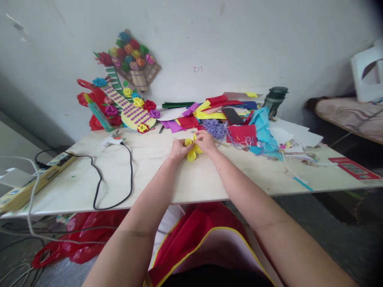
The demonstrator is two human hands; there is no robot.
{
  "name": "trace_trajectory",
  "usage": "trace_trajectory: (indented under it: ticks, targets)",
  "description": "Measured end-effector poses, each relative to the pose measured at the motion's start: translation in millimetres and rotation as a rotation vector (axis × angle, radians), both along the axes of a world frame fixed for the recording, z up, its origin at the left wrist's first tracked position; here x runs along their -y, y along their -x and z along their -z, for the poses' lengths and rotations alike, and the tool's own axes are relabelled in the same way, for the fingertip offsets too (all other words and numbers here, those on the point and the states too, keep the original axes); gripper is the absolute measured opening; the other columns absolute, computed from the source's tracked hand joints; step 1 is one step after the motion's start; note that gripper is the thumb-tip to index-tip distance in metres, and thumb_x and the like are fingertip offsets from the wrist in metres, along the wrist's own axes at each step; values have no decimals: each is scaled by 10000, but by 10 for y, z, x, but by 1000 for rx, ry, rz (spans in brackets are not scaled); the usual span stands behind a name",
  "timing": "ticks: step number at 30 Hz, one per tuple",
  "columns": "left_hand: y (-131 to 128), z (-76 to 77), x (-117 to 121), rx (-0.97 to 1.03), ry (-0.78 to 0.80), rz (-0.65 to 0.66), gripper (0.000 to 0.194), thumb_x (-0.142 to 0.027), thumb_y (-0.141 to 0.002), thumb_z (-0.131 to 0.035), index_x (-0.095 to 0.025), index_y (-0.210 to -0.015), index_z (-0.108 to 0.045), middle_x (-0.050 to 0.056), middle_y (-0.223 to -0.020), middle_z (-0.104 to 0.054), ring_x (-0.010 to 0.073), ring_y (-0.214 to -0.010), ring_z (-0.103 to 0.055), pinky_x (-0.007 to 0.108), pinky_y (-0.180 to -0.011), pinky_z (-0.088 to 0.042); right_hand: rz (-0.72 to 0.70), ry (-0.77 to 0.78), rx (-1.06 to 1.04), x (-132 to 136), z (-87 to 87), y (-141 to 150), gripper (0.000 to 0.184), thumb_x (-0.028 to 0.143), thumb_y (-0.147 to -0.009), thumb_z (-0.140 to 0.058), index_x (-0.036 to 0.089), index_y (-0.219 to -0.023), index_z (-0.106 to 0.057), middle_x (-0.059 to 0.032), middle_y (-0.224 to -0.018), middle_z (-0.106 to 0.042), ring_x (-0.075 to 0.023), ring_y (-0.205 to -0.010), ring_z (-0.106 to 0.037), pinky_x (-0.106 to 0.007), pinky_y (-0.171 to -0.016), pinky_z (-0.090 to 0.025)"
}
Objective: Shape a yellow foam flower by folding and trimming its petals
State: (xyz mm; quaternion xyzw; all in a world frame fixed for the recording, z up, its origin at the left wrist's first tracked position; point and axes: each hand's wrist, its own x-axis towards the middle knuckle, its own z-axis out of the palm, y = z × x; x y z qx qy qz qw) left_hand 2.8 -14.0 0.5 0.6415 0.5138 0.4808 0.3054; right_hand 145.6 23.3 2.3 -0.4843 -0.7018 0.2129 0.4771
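Head view: the person is leaning both bare arms over a pale surface (149,171), with the hands meeting near its middle. A yellow flower (191,156) is sitting between them, just above the surface, its petals spreading toward the person. The left hand (178,149) is gripping its left side, the fingers closing together on the petals. The right hand (206,142) is holding the upper right part, thumb and fingers pinching close together; exactly what lies between those fingertips is too small to tell.

Just beyond the right hand, purple yarn (214,128) is lying in a tangle, with a phone (232,116) resting behind it. A red sheet (241,135) and crumpled blue paper (263,127) are lying to the right, and a dark bottle (274,99) is standing behind the paper. To the left, a glue gun (113,139) is resting on the surface, its black cord (131,175) looping toward the near edge. Farther back, a yellow guitar shape (136,114) is leaning among paper flowers, beside a glue bottle (101,116). A power strip (38,181) is lying at the far left.
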Motion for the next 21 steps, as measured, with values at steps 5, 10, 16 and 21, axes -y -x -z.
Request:
trace_trajectory:
  ticks: [5, 10, 16, 21]
  targets:
    - [-7, 0, -3, -55, -39, -41, 293, -367, -668, -622, -158, -515, -484, -25, -486, -424, 88, -509, -377, 213, -452, -259, 6, 6, 11, -6, 4, 3, 169, 140, -645, -615, 204, -492, -582, -39, -1071, -700, -209, -1019, -628, -358, -987, -445]
    - [12, -2, -25, -8, -27, -26, 303, -353, -662, -624, -163, -491, -461, -31, -479, -392, 80, -499, -350, 218, -455, -243, 0, 10, -18, -25, 15, -2, 173, 145, -647, -613, 203, -491, -568, -36, -1060, -697, -202, -1000, -630, -354, -971, -452]
    - [39, 65, -93, 26, -5, -44, 300, -343, -670, -604, -172, -485, -441, -39, -473, -359, 75, -485, -330, 219, -452, -231, -36, 1, -45, -30, 8, -2, 217, 127, -646, -618, 204, -480, -502, -41, -1067, -688, -200, -997, -631, -359, -983, -443]
    - [59, 126, -156, 97, 44, -57, 248, -342, -662, -621, -161, -534, -511, -32, -475, -431, 90, -481, -392, 214, -454, -286, -121, -55, -64, -31, 3, -12, 237, 124, -662, -617, 209, -505, -461, -71, -1102, -671, -209, -1046, -616, -369, -986, -439]
